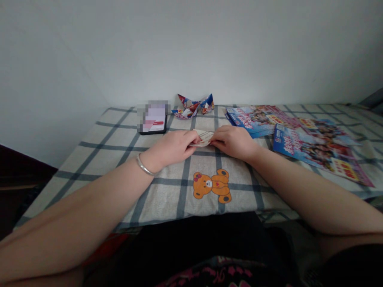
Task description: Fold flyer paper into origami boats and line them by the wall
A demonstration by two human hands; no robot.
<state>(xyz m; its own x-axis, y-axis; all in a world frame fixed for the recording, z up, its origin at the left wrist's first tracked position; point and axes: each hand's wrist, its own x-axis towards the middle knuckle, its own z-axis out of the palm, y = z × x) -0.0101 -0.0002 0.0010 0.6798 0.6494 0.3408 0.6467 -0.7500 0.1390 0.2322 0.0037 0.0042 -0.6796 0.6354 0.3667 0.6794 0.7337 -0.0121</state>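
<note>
My left hand (175, 146) and my right hand (233, 140) meet at the middle of a checked cloth (98, 143), both pinching a small folded piece of printed paper (204, 138) that lies flat between them. The fingers of both hands curl down onto the paper's edges. A silver bangle (144, 166) circles my left wrist. An orange bear print (213, 185) shows on the cloth just in front of my hands.
A phone (153, 118) lies face up behind my left hand. Folded paper shapes (194, 107) sit by the wall. Several colourful leaflets (302, 135) spread out at the right. A white wall stands behind; the cloth's left edge drops to a dark floor.
</note>
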